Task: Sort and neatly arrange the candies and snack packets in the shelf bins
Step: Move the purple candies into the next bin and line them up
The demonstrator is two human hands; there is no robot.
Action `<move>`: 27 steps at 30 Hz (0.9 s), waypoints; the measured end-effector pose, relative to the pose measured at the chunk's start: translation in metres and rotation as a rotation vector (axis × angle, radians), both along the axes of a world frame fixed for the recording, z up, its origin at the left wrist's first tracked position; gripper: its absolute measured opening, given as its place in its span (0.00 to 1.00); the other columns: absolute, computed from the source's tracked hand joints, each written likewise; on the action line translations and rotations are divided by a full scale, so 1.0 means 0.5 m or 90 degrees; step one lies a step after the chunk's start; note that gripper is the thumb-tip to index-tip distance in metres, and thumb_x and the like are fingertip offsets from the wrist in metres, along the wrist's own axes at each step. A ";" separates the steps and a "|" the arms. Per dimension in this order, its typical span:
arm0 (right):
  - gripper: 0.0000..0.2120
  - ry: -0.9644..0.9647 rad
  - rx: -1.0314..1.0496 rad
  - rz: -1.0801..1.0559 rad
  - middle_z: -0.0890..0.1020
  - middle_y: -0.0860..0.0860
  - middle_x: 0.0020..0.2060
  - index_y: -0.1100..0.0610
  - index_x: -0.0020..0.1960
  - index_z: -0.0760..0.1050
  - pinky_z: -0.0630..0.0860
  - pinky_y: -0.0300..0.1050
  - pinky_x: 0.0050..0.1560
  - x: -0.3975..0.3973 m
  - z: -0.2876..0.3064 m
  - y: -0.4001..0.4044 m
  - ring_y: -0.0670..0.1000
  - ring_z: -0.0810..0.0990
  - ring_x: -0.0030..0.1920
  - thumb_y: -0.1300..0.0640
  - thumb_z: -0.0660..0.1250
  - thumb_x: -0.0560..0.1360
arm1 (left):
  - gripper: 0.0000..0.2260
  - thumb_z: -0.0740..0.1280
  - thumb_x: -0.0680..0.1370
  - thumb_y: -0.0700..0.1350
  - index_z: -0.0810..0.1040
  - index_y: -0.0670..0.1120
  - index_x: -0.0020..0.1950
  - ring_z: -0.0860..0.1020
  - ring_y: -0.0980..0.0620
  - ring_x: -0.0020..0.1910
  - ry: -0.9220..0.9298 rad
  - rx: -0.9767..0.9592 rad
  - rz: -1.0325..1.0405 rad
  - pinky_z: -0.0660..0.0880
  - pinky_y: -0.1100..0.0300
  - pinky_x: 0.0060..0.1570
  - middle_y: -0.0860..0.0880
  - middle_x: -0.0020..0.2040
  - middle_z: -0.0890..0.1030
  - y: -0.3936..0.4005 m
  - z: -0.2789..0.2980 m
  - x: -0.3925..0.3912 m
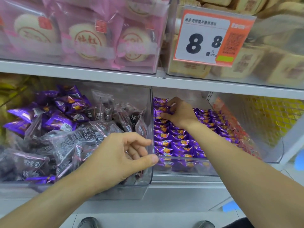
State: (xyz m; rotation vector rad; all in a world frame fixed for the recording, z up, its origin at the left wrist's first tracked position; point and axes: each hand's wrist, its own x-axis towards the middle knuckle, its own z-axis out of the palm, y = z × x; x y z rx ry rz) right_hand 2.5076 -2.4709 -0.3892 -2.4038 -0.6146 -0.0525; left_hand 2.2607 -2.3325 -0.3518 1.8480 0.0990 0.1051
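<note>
Shelf bins (151,112): right hand (179,112) grip pinches purple candies (174,142); left hand (120,160) curled, empty.

Prob. a shop: price tag (212,37), shelf bins (189,168) of snack packets (177,142).

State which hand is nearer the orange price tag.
Right. The right hand is in the bin below the orange price tag; the left hand is lower, left.

Head view, close, looking forward-down at shelf bins (148,116)
</note>
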 end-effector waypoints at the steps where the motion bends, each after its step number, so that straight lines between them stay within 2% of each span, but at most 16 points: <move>1: 0.20 -0.009 -0.001 -0.004 0.79 0.51 0.41 0.55 0.54 0.74 0.69 0.38 0.34 -0.004 0.000 0.002 0.49 0.78 0.40 0.48 0.78 0.69 | 0.18 0.77 0.62 0.55 0.83 0.50 0.49 0.78 0.55 0.34 0.004 0.005 -0.003 0.79 0.61 0.38 0.48 0.40 0.84 -0.001 0.002 0.000; 6: 0.21 -0.009 -0.014 -0.034 0.77 0.48 0.36 0.56 0.49 0.73 0.67 0.36 0.29 -0.011 -0.009 0.010 0.43 0.75 0.34 0.45 0.78 0.68 | 0.18 0.77 0.62 0.54 0.83 0.49 0.49 0.77 0.56 0.33 0.011 0.001 0.003 0.78 0.57 0.40 0.48 0.39 0.84 -0.004 0.009 -0.002; 10: 0.22 -0.001 0.006 -0.042 0.79 0.49 0.37 0.56 0.48 0.74 0.71 0.37 0.31 -0.008 -0.008 0.010 0.47 0.78 0.36 0.45 0.80 0.66 | 0.17 0.77 0.63 0.53 0.83 0.49 0.49 0.77 0.56 0.33 0.012 0.001 0.007 0.78 0.57 0.39 0.48 0.39 0.84 -0.004 0.008 -0.003; 13: 0.21 -0.003 0.018 -0.029 0.79 0.50 0.38 0.56 0.52 0.74 0.70 0.35 0.31 -0.011 -0.001 0.008 0.48 0.78 0.36 0.48 0.79 0.68 | 0.16 0.77 0.63 0.53 0.83 0.50 0.48 0.78 0.55 0.33 0.015 0.003 0.006 0.78 0.57 0.40 0.48 0.39 0.84 -0.002 0.006 -0.002; 17: 0.18 -0.028 -0.005 -0.005 0.78 0.53 0.49 0.52 0.57 0.77 0.71 0.40 0.44 -0.016 -0.001 0.012 0.52 0.80 0.45 0.51 0.76 0.70 | 0.14 0.78 0.64 0.54 0.82 0.58 0.48 0.78 0.55 0.33 0.013 -0.003 0.001 0.78 0.57 0.39 0.48 0.39 0.84 -0.002 0.001 -0.001; 19: 0.15 -0.049 -0.014 0.007 0.76 0.52 0.53 0.50 0.57 0.78 0.73 0.41 0.46 -0.020 0.001 0.015 0.53 0.80 0.47 0.53 0.74 0.70 | 0.14 0.79 0.66 0.54 0.82 0.59 0.48 0.77 0.54 0.33 0.011 -0.008 0.006 0.78 0.55 0.39 0.48 0.39 0.84 -0.003 0.001 -0.002; 21: 0.13 -0.064 -0.044 0.019 0.74 0.52 0.54 0.50 0.55 0.80 0.75 0.43 0.47 -0.024 0.002 0.016 0.53 0.79 0.46 0.55 0.73 0.71 | 0.13 0.79 0.66 0.54 0.82 0.59 0.48 0.77 0.54 0.33 0.013 -0.007 0.003 0.79 0.54 0.40 0.49 0.39 0.84 -0.004 0.003 -0.004; 24: 0.11 -0.087 -0.070 0.019 0.74 0.52 0.53 0.51 0.53 0.80 0.78 0.45 0.50 -0.027 -0.001 0.015 0.53 0.78 0.45 0.55 0.73 0.71 | 0.14 0.77 0.64 0.54 0.83 0.53 0.48 0.77 0.54 0.34 0.019 0.003 0.003 0.79 0.53 0.41 0.49 0.39 0.84 -0.005 0.007 -0.006; 27: 0.09 -0.102 -0.067 -0.003 0.73 0.52 0.52 0.53 0.50 0.79 0.73 0.41 0.47 -0.020 -0.002 0.011 0.52 0.77 0.44 0.53 0.74 0.72 | 0.16 0.76 0.64 0.54 0.83 0.52 0.49 0.77 0.54 0.33 0.022 0.010 0.004 0.79 0.51 0.41 0.49 0.39 0.84 -0.005 0.008 -0.007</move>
